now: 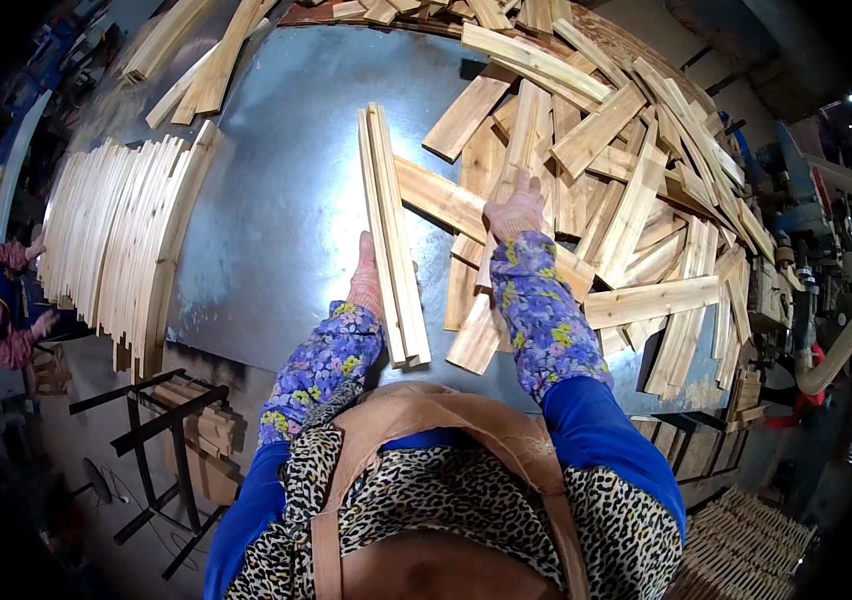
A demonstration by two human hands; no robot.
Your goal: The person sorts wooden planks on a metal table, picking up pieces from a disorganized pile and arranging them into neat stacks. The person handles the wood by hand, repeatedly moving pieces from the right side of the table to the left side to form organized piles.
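Observation:
My left hand (367,280) in a pinkish glove grips a small stack of long thin wooden slats (391,220), held on edge over the grey metal table (276,210). My right hand (516,212), also gloved, reaches into a loose pile of short wooden boards (636,190) and rests with fingers spread on one light board (524,140). Floral sleeve covers wrap both forearms.
A neat row of slats stacked on edge (116,240) lines the table's left side. More boards (201,70) lie at the far left. Another person (1,300) works at the left rim. Machinery (806,230) stands on the right, a black metal stand (161,430) at lower left.

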